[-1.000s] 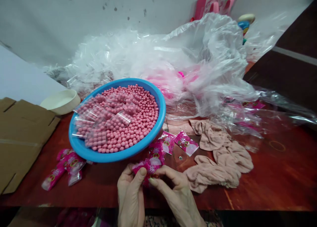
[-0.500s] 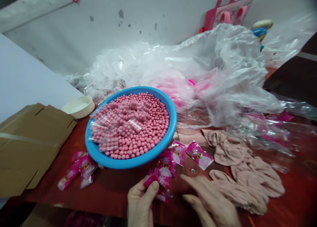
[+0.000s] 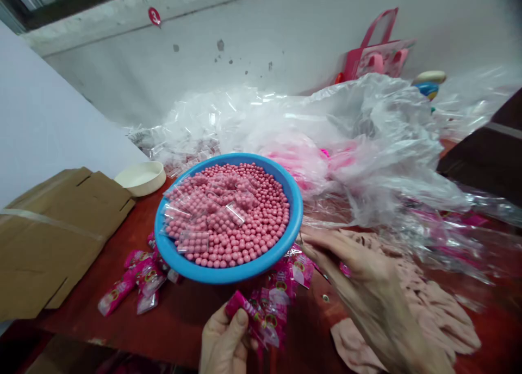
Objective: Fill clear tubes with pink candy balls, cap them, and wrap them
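Note:
My left hand (image 3: 226, 338) is closed on a shiny magenta packet (image 3: 244, 307), pinched between thumb and fingers, with more of the same packets touching it on the right. My right hand (image 3: 359, 273), somewhat blurred, reaches to the right rim of a blue basin (image 3: 228, 276). Its fingers are stretched out, thumb a little apart, and a packet (image 3: 345, 269) shows in pink between them. Pink beads (image 3: 248, 246) fill the basin, and clear bags of the same beads (image 3: 193, 242) lie on top. Other magenta packets (image 3: 302, 269) lie beside the basin, partly under my right hand.
Left of the basin lie several magenta packets (image 3: 149, 276), a flattened cardboard box (image 3: 57, 243) and a white bowl (image 3: 141, 178). Clear plastic bags (image 3: 391, 140) are heaped behind. Beige cloth pieces (image 3: 436, 309) lie on the right of the red table (image 3: 163, 330).
My right hand has moved up and forward to the basin's right rim, across the packets and cloth. My left hand keeps hold of a packet, now tilted. The view has shifted slightly.

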`<state>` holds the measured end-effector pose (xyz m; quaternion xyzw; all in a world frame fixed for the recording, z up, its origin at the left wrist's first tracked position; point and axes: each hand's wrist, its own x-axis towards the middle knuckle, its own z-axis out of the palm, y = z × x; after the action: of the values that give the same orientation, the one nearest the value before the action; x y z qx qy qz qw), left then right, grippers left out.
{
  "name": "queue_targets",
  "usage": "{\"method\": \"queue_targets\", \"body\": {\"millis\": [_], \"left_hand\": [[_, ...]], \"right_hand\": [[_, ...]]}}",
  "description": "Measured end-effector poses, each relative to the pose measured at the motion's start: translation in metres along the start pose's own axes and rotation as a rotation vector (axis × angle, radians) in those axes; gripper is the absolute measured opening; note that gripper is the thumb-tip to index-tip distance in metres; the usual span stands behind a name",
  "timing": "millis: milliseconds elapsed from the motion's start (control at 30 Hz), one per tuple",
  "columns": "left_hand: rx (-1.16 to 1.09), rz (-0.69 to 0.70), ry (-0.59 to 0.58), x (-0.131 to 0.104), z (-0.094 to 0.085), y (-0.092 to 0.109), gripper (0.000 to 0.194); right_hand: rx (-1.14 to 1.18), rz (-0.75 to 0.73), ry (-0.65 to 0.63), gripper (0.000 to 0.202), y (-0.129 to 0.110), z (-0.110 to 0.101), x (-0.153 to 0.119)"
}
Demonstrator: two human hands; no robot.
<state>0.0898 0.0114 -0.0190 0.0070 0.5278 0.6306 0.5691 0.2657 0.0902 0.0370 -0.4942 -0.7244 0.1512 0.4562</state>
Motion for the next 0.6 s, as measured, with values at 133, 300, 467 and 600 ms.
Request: {"method": "queue_targets", "body": {"millis": [133,300,467,600], "left_hand": [[-0.013,0.073,0.036,-0.006,0.001,0.004,0.040],[0.236,0.229,0.065,0.000,-0.008,0.003,0.031],[0.595,0.316,-0.091,0.026,-0.016,-0.005,0.033],[0.887,0.518,-0.071,0.044,-0.016,-0.023,0.031]], "right_hand": [[-0.169,-0.170,-0.023,0.017,-0.020,0.011,0.045],[-0.180,-0.192,0.017,0.016,-0.017,0.001,0.054],[-0.352,-0.002,0.042,0.024,0.029,-0.036,0.045],[-0.436,0.096,0.077,0.024,0.068,-0.066,0.057]]}}
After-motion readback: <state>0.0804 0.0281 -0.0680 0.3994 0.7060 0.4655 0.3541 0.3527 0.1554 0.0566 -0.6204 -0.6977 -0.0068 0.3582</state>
